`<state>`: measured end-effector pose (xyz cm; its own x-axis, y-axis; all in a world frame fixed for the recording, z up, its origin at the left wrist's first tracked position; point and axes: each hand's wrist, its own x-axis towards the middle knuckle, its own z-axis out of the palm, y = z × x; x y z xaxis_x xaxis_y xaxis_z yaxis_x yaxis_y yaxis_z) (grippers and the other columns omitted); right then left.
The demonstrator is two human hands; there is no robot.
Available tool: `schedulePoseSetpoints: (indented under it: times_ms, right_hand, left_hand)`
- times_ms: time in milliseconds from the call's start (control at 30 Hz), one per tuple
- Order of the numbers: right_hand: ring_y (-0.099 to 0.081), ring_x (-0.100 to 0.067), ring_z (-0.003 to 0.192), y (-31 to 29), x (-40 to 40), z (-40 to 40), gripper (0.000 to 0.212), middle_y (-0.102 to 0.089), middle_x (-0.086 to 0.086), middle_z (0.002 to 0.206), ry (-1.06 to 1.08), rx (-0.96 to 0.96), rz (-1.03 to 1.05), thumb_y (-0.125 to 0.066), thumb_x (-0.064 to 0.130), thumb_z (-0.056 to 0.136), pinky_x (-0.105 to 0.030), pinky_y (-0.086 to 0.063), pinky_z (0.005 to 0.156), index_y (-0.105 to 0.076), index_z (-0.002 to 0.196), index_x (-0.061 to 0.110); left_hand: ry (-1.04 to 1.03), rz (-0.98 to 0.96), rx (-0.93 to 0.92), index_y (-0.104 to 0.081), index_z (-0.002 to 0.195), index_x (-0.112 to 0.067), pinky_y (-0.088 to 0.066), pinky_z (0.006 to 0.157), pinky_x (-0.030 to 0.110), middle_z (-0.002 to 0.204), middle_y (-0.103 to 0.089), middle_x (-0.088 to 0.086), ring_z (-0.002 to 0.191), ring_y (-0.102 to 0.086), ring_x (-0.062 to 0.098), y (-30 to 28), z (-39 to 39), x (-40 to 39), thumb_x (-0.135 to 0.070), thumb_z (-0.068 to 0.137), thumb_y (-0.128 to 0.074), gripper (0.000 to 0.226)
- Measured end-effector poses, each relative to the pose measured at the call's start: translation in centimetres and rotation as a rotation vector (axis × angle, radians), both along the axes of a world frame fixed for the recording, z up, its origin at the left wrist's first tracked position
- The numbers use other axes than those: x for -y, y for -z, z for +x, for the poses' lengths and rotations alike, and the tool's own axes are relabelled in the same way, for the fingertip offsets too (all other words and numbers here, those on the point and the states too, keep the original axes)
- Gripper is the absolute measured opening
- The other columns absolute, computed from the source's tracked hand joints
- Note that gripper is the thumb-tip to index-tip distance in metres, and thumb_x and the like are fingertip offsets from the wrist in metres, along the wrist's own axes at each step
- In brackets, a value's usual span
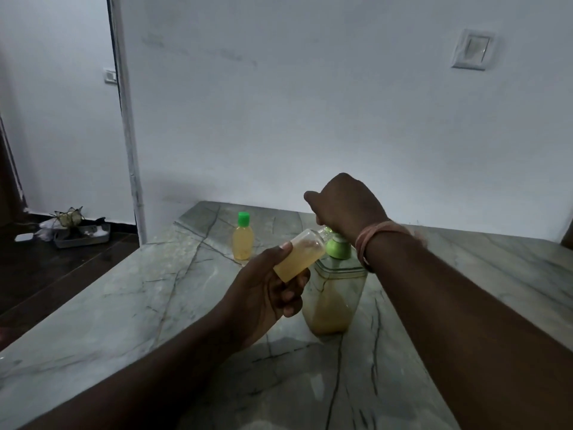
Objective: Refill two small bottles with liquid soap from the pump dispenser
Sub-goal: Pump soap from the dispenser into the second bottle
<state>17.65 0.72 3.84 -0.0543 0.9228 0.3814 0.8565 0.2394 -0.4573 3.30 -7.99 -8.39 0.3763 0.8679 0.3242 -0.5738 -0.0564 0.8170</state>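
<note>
Uncapped bottle [299, 257], gripped at its base by left hand [266, 294], judged light, slippery; mouth tilted toward 2 o'clock under dispenser [336, 293] pump, pressed by right hand [347, 203]; right fingers hidden.

Left hand [266, 293] tilting uncapped bottle [299, 254], pump dispenser [336, 293]

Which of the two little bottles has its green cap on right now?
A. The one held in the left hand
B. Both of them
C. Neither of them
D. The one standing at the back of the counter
D: the small bottle standing on the counter wears a green cap, while the tilted bottle in the left hand has a bare, open neck by the pump dispenser.
</note>
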Motion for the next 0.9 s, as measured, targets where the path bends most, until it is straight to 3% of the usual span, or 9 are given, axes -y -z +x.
schedulePoseSetpoints:
  times_ms: [133,367,533,667,767,900]
  right_hand:
    - [-0.067,-0.026,0.075,-0.1,0.2,0.2,0.021,-0.073,-0.006,0.082,0.001,0.029,-0.090,-0.058,0.029,0.076,-0.029,-0.044,0.059,-0.072,0.077,0.013]
    - [-0.060,-0.022,0.065,-1.3,0.5,-0.1,0.018,-0.062,-0.002,0.069,-0.011,0.189,-0.012,-0.058,0.032,0.077,-0.025,-0.036,0.051,-0.055,0.066,0.018]
    - [-0.061,-0.023,0.065,-0.4,-0.2,0.1,0.014,-0.065,-0.003,0.071,0.020,0.048,-0.019,-0.057,0.025,0.076,-0.026,-0.036,0.053,-0.056,0.065,0.015]
    - [-0.053,-0.021,0.060,-0.2,-0.1,0.1,0.015,-0.055,-0.002,0.068,0.044,0.082,-0.044,-0.058,0.025,0.077,-0.026,-0.036,0.055,-0.052,0.065,0.017]
    - [-0.055,-0.020,0.063,-0.7,0.3,0.1,0.014,-0.056,-0.001,0.069,0.041,0.135,-0.047,-0.057,0.027,0.077,-0.027,-0.041,0.061,-0.054,0.068,0.017]
    - [-0.054,-0.018,0.060,-1.1,0.4,-0.1,0.016,-0.058,0.000,0.068,0.009,0.126,-0.025,-0.057,0.029,0.077,-0.023,-0.034,0.051,-0.054,0.067,0.017]
  left_hand:
    - [-0.024,-0.001,-0.023,-0.078,0.108,-0.013,-0.044,0.049,0.024,0.079,-0.059,0.009,0.056,-0.048,0.010,0.0,0.1,0.1,-0.041,0.093,-0.064,0.034]
    - [-0.051,-0.041,-0.003,-0.079,0.110,-0.012,-0.041,0.047,0.024,0.076,-0.058,0.010,0.054,-0.046,0.011,-0.5,0.4,0.7,-0.037,0.093,-0.058,0.037]
    - [-0.047,-0.044,-0.013,-0.078,0.111,-0.011,-0.042,0.046,0.023,0.076,-0.058,0.010,0.053,-0.046,0.011,-0.4,0.4,0.4,-0.037,0.091,-0.059,0.038]
    - [-0.076,-0.072,-0.011,-0.062,0.125,-0.002,-0.043,0.044,0.024,0.076,-0.056,0.012,0.052,-0.046,0.012,-0.2,0.4,0.3,-0.036,0.090,-0.060,0.049]
    - [-0.092,-0.088,-0.013,-0.062,0.125,-0.001,-0.042,0.043,0.024,0.076,-0.055,0.013,0.051,-0.046,0.012,-0.7,0.5,0.8,-0.035,0.087,-0.064,0.052]
    - [-0.106,-0.104,-0.004,-0.062,0.126,-0.002,-0.041,0.044,0.023,0.077,-0.055,0.014,0.051,-0.046,0.012,-0.6,0.5,0.9,-0.036,0.086,-0.063,0.053]
